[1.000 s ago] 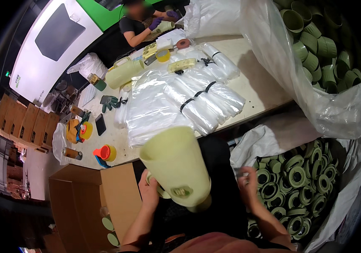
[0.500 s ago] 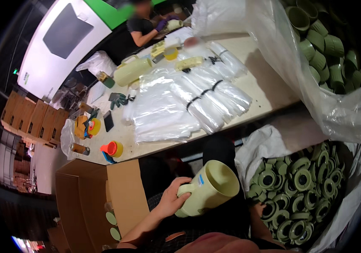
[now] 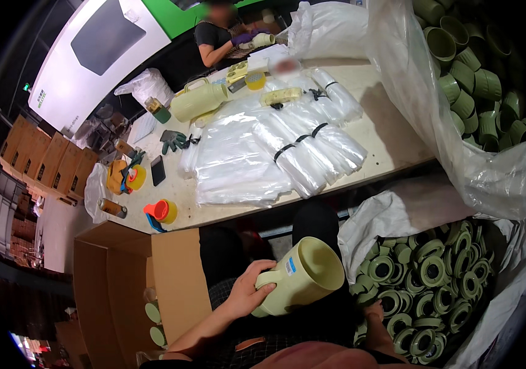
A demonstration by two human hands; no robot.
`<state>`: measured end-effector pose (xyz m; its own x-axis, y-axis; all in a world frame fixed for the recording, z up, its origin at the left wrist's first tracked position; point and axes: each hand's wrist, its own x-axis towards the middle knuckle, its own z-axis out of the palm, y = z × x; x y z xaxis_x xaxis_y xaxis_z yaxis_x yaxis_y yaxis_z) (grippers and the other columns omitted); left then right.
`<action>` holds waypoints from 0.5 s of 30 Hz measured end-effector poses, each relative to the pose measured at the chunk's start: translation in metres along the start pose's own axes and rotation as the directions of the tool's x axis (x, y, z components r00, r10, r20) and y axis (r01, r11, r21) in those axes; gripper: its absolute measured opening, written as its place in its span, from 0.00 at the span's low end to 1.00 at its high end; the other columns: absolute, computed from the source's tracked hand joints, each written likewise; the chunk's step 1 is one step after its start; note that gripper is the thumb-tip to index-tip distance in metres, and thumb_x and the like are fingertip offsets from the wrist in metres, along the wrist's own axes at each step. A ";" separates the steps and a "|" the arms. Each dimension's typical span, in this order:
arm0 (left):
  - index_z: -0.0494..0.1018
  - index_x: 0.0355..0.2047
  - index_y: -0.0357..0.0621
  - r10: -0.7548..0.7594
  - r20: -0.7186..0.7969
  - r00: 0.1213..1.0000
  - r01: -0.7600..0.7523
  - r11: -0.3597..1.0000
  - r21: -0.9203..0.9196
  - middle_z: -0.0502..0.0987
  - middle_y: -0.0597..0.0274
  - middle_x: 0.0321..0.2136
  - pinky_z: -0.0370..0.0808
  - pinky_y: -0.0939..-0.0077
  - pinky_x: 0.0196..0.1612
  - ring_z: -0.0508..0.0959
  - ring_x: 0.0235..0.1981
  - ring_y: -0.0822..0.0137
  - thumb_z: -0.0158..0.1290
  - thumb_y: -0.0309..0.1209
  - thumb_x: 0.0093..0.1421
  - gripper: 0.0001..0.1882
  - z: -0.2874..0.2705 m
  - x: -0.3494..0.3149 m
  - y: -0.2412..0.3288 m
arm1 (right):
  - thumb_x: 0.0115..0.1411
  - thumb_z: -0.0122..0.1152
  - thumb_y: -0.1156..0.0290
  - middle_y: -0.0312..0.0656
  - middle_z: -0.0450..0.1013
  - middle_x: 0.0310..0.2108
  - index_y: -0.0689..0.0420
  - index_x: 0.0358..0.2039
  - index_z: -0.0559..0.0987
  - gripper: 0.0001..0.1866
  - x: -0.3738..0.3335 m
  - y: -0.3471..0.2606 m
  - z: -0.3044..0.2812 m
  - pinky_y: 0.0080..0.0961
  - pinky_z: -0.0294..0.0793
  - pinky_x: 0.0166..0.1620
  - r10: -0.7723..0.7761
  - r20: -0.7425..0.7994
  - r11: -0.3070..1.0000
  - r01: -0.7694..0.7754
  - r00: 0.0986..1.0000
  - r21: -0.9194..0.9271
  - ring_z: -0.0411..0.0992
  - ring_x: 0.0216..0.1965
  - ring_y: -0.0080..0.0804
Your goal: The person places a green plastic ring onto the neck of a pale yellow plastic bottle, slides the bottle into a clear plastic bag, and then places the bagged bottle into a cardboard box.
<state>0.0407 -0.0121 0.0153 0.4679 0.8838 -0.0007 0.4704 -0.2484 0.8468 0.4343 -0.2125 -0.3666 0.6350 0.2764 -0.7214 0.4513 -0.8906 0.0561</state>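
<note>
Left hand (image 3: pixel 249 291) clasps jug (image 3: pixel 295 288) by handle (image 3: pixel 269 278); long axis slanted, mouth (image 3: pixel 322 264) upper-right; right hand (image 3: pixel 373 309), grip unclear.

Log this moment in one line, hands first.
left hand: holds green jug by handle | right hand: at green rings in white sack, grip unclear | table: plastic bags

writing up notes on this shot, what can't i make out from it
In the head view:
Right hand: fingertips lost among the green rings, so its grip is unclear.
Jug: underside hidden by its own body.
Cardboard box: inside partly hidden by its flap.
Reddish round thing on the table: blurred.
Green cups: pile cut off by the picture's dark rim.
</note>
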 end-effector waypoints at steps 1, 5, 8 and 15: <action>0.67 0.58 0.41 -0.013 -0.006 1.000 0.013 1.000 -0.014 0.72 0.49 0.55 0.70 0.63 0.59 0.73 0.56 0.50 0.57 0.33 0.63 0.25 -0.003 -0.007 0.000 | 0.49 0.72 0.58 0.51 0.67 0.61 0.56 0.71 0.53 0.53 -0.025 -0.018 -0.018 0.42 0.66 0.64 -0.004 0.021 1.000 0.003 1.000 0.014 0.69 0.60 0.49; 0.67 0.59 0.42 -0.028 0.006 1.000 0.028 0.999 -0.017 0.72 0.49 0.55 0.70 0.63 0.59 0.74 0.57 0.50 0.57 0.34 0.63 0.25 -0.002 -0.004 -0.002 | 0.47 0.72 0.64 0.53 0.66 0.60 0.55 0.71 0.54 0.53 -0.045 -0.015 -0.053 0.43 0.71 0.60 0.035 -0.074 0.994 -0.027 0.997 0.109 0.70 0.59 0.50; 0.67 0.59 0.43 -0.039 0.010 0.999 0.039 0.998 -0.048 0.72 0.49 0.56 0.71 0.62 0.58 0.75 0.56 0.49 0.57 0.36 0.63 0.26 0.000 0.001 -0.009 | 0.50 0.68 0.72 0.55 0.65 0.59 0.58 0.60 0.64 0.36 -0.031 0.007 -0.059 0.46 0.70 0.58 -0.008 -0.365 0.989 0.061 0.931 0.135 0.67 0.57 0.55; 0.67 0.61 0.45 -0.129 0.029 0.991 0.132 0.982 -0.136 0.76 0.50 0.55 0.74 0.65 0.55 0.79 0.54 0.52 0.56 0.34 0.64 0.26 0.000 -0.004 -0.008 | 0.55 0.71 0.65 0.54 0.53 0.67 0.54 0.69 0.56 0.45 0.029 0.026 -0.096 0.48 0.67 0.64 0.318 -0.137 0.913 -0.264 0.938 0.312 0.60 0.65 0.56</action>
<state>0.0354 -0.0132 0.0087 0.4245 0.8967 -0.1252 0.4214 -0.0733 0.9039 0.5253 -0.1930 -0.3198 0.8251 0.0253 -0.5645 0.0487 -0.9985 0.0264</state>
